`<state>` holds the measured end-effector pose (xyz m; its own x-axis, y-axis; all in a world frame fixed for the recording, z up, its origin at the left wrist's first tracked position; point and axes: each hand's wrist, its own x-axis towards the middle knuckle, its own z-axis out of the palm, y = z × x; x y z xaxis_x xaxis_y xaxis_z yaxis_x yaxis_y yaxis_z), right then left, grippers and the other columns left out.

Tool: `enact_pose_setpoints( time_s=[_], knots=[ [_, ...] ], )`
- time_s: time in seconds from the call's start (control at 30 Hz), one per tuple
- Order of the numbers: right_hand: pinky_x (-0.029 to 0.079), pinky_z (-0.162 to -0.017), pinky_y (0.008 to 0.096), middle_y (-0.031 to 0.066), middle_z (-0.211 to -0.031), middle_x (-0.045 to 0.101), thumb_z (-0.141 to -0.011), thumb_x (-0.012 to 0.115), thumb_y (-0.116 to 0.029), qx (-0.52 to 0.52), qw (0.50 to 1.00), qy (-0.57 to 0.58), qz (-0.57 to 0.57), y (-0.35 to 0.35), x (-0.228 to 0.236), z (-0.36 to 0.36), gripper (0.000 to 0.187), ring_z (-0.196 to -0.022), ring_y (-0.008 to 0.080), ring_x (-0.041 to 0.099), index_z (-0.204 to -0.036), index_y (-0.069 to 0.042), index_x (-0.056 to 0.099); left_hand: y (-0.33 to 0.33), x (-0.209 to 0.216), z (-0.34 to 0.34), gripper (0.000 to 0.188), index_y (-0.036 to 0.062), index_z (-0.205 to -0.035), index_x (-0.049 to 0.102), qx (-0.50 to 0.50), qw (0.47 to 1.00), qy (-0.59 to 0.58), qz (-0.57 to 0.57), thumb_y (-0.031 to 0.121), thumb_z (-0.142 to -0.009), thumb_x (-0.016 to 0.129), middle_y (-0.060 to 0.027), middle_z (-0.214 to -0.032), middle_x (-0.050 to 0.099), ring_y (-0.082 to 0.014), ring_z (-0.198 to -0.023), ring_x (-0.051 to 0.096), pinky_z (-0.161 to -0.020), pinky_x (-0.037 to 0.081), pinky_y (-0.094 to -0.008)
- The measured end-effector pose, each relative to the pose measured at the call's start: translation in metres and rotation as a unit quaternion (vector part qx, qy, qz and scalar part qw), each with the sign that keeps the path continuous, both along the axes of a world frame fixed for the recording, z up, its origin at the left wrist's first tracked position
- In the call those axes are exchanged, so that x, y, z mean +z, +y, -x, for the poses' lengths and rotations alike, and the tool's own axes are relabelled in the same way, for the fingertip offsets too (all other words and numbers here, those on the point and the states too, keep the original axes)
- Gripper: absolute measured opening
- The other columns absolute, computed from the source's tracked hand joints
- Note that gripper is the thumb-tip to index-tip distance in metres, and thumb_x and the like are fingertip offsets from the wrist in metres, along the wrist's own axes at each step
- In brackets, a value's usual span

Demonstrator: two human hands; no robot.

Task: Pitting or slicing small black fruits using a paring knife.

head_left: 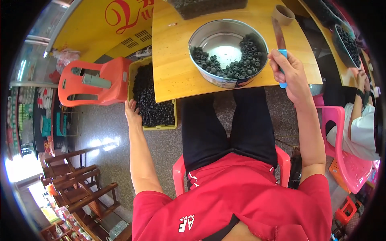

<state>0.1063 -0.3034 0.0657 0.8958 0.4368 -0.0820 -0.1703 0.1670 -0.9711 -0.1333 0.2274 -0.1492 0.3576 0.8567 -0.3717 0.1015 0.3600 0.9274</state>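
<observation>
My right hand (290, 72) is wrapped round the blue handle of a knife (279, 38), whose brownish blade points up and away from me beside the round metal tin (227, 82). Small black round pieces, like nuts or olives, line the near and right inside of the tin (193, 38); its bottom shows bare in the middle. Low on the left, my left hand (133, 114) has its fingers apart at the edge of a yellow crate (155, 128). That crate is full of the same black pieces (150, 94). Nothing shows in the left hand.
The wooden table (171, 60) carries a brown cup-like roll (283, 15) and a dark-filled container (207, 8) at the back. An orange chair (114, 78) holding a grey-green box (96, 81) stands left. Another person sits right, by a pink chair (339, 152).
</observation>
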Motion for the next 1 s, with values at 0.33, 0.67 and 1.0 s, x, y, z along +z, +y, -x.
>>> enact_pose_setpoints(
  time_s=[0.33, 0.67, 1.0],
  knots=[
    [0.028, -0.044, 0.0158, -0.0036, -0.067, 0.052, -0.095, 0.058, -0.023, -0.02, 1.0, 0.004, 0.005, -0.015, -0.005, -0.004, 0.021, -0.048, 0.0004, 0.037, -0.092, -0.003, 0.062, -0.202, 0.226, -0.131, 0.018, 0.0005, -0.109, 0.061, -0.376, 0.835, -0.142, -0.376, 0.009, -0.093, 0.057, -0.0061, -0.099, 0.066, -0.0113, -0.082, 0.062, -0.07, 0.046, -0.0218],
    [0.026, -0.044, 0.0163, -0.0042, -0.067, 0.051, -0.094, 0.059, -0.025, -0.002, 1.0, -0.016, 0.009, -0.012, 0.004, 0.007, 0.023, -0.05, 0.0, 0.036, -0.092, -0.002, 0.06, -0.271, 0.225, -0.241, 0.012, 0.0039, -0.088, 0.058, -0.603, 0.276, 0.057, -0.746, 0.01, -0.079, 0.063, -0.0106, -0.085, 0.061, -0.0313, -0.088, 0.058, -0.076, 0.044, -0.0424],
    [0.028, -0.046, 0.0165, -0.0047, -0.067, 0.052, -0.093, 0.062, -0.028, -0.005, 0.997, -0.071, 0.023, -0.011, 0.001, 0.004, 0.024, -0.053, 0.0, 0.038, -0.092, -0.004, 0.061, -0.293, 0.234, -0.237, 0.02, 0.0007, -0.097, 0.059, -0.663, 0.649, -0.033, -0.373, 0.01, -0.081, 0.069, -0.0063, -0.082, 0.062, -0.015, -0.076, 0.058, -0.069, 0.046, -0.0267]
  ],
)
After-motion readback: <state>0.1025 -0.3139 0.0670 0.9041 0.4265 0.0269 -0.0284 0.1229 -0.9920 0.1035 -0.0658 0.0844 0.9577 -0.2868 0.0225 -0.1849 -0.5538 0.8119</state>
